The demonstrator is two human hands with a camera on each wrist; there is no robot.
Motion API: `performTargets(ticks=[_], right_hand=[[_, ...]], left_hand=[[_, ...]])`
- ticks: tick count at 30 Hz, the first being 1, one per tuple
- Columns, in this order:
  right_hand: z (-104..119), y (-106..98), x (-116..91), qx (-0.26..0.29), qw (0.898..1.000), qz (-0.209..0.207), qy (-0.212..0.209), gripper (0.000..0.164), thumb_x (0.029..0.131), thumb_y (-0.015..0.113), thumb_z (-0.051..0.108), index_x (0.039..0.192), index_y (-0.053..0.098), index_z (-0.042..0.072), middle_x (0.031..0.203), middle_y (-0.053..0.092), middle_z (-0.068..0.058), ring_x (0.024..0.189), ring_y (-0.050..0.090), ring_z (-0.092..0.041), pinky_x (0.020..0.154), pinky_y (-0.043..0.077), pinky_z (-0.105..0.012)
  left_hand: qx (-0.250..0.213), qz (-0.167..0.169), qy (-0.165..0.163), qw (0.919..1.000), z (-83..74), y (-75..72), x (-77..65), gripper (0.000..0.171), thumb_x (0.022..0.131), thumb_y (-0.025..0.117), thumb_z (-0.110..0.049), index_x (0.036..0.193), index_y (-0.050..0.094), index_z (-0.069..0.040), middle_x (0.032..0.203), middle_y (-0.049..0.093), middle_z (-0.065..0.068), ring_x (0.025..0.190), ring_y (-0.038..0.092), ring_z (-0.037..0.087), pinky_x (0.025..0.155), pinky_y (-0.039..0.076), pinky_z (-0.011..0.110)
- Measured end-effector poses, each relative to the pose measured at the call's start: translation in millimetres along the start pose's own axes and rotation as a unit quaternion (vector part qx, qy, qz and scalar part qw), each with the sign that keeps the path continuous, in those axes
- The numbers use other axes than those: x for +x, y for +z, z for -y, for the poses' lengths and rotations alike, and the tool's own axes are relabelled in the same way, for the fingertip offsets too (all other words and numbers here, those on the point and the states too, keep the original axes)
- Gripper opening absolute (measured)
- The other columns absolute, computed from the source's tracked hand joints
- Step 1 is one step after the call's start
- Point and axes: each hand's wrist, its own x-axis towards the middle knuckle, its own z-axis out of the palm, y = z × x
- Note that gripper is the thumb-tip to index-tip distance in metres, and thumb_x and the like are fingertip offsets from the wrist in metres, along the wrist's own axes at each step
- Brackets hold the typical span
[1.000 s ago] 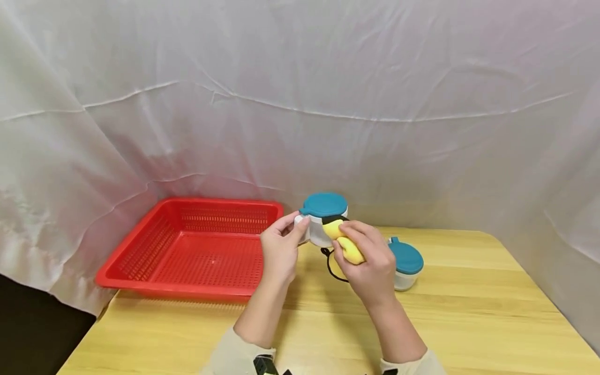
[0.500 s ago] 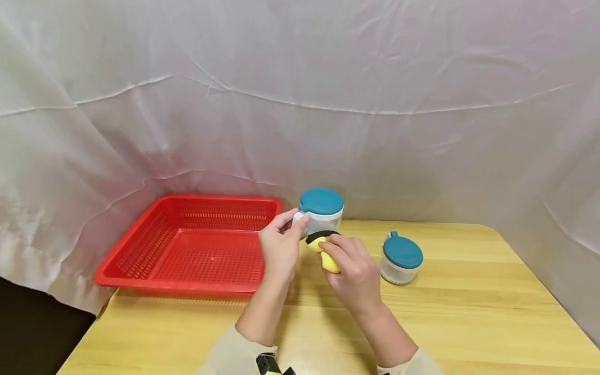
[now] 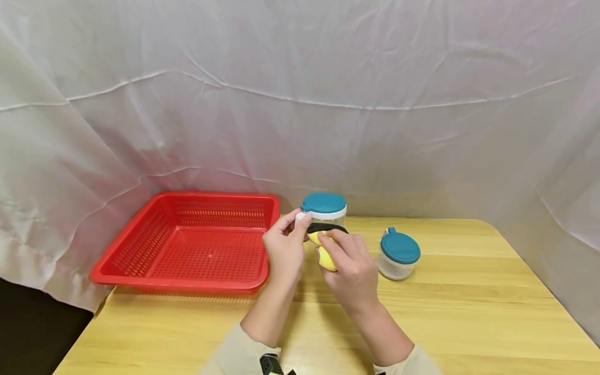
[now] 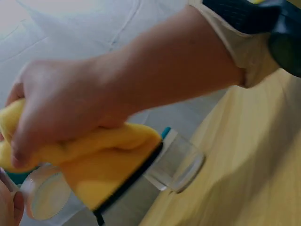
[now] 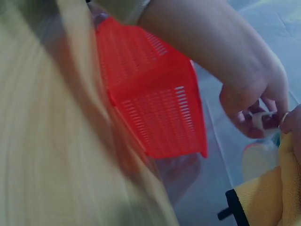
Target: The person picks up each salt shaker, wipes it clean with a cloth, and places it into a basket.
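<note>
My left hand (image 3: 285,252) pinches the white handle of a clear jar (image 3: 324,203) with a blue lid, held above the table. In my right hand (image 3: 353,271) is a bunched yellow cloth (image 3: 327,259) with black edging, close against the jar's lower front and hiding part of it. The left wrist view shows the right hand's fingers curled into the cloth (image 4: 113,169), one corner hanging down. Seen from the right wrist, the left hand (image 5: 256,99) has its fingers around the handle. A second blue-lidded jar (image 3: 399,251) stands right of the right hand.
A red perforated plastic basket (image 3: 187,284) sits on the left of the wooden table (image 3: 469,312), right beside the left hand. Pale fabric (image 3: 300,140) hangs behind and along both sides.
My right hand has moved left with the cloth, from the jar's right side to its lower front, uncovering the second jar. My left hand keeps its grip while the jar tilts slightly.
</note>
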Motion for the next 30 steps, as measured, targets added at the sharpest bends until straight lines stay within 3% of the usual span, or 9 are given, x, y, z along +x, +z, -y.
performTargets(ticks=[6,9,11,14,17,19,22,25,30], right_hand=[[-2.7,3.7,-8.0,0.049,0.998,0.019,0.033,0.029,0.071,0.075,0.011,0.099,0.073,0.01,0.098,0.068,-0.004,0.08,0.061,-0.024,0.066,0.055,-0.035],[-11.2,3.2,-8.7,0.091,0.991,0.003,0.093,0.03,0.07,0.078,0.01,0.1,0.072,0.008,0.099,0.068,-0.007,0.086,0.063,-0.024,0.075,0.054,-0.031],[-18.6,1.0,-7.9,0.129,0.979,-0.007,0.158,0.032,0.071,0.079,0.009,0.102,0.071,0.007,0.101,0.067,-0.008,0.091,0.062,-0.022,0.079,0.052,-0.026],[-28.8,-4.7,-5.0,0.181,0.94,-0.021,0.288,0.034,0.075,0.078,0.011,0.108,0.07,0.011,0.105,0.066,-0.005,0.091,0.059,-0.017,0.072,0.05,-0.019],[-35.3,-11.2,-2.3,0.223,0.883,-0.027,0.413,0.034,0.082,0.073,0.016,0.115,0.067,0.018,0.106,0.064,-0.002,0.085,0.057,-0.015,0.064,0.05,-0.016],[-36.6,-14.3,-0.5,0.243,0.85,-0.025,0.467,0.034,0.085,0.07,0.02,0.119,0.065,0.021,0.106,0.063,-0.002,0.082,0.058,-0.015,0.062,0.053,-0.018],[-35.2,-16.0,0.2,0.264,0.824,-0.027,0.501,0.033,0.088,0.066,0.024,0.12,0.064,0.021,0.106,0.061,-0.005,0.083,0.058,-0.017,0.066,0.054,-0.019],[-31.9,-15.8,-0.7,0.267,0.827,-0.042,0.494,0.03,0.088,0.066,0.022,0.119,0.065,0.02,0.107,0.061,-0.004,0.086,0.057,-0.019,0.067,0.054,-0.019],[-22.0,-16.6,1.7,0.266,0.852,-0.072,0.444,0.029,0.086,0.067,0.012,0.115,0.067,0.013,0.113,0.06,-0.002,0.097,0.054,-0.019,0.074,0.052,-0.017]], left_hand=[[-0.027,-0.019,-0.017,0.9993,-4.7,-4.7,11.0,0.029,0.078,0.078,-0.016,0.103,0.071,-0.002,0.087,0.067,0.01,0.074,0.063,0.013,0.066,0.058,0.027],[-0.025,-0.017,-0.036,0.9989,-8.0,-7.7,15.3,0.03,0.078,0.078,-0.019,0.103,0.072,-0.005,0.088,0.067,0.009,0.077,0.063,0.016,0.064,0.058,0.029],[-0.026,-0.01,-0.05,0.9983,-9.9,-9.6,17.0,0.029,0.078,0.078,-0.02,0.103,0.072,-0.006,0.09,0.066,0.01,0.079,0.063,0.019,0.063,0.058,0.03],[-0.02,0.014,-0.067,0.9975,-11.8,-11.2,17.7,0.029,0.079,0.077,-0.02,0.104,0.071,-0.006,0.091,0.066,0.009,0.081,0.063,0.019,0.063,0.058,0.03],[-0.018,0.045,-0.075,0.996,-12.1,-9.5,15.0,0.029,0.08,0.075,-0.016,0.106,0.07,-0.004,0.091,0.066,0.008,0.081,0.063,0.016,0.064,0.058,0.029],[-0.017,0.056,-0.071,0.9958,-11.8,-6.8,11.4,0.029,0.08,0.075,-0.014,0.107,0.07,-0.003,0.09,0.066,0.007,0.08,0.062,0.014,0.065,0.058,0.029],[-0.02,0.058,-0.063,0.9961,-9.4,-2.5,5.4,0.03,0.081,0.074,-0.013,0.108,0.069,-0.001,0.091,0.066,0.007,0.08,0.062,0.014,0.067,0.058,0.029],[-0.026,0.058,-0.059,0.9963,-7.4,0.4,1.0,0.031,0.082,0.073,-0.014,0.109,0.068,-0.001,0.091,0.066,0.007,0.08,0.062,0.014,0.067,0.058,0.029],[-0.024,0.06,-0.06,0.9961,-6.2,0.4,-0.1,0.033,0.079,0.076,-0.014,0.109,0.068,-0.002,0.092,0.065,0.008,0.081,0.062,0.015,0.068,0.059,0.031]])
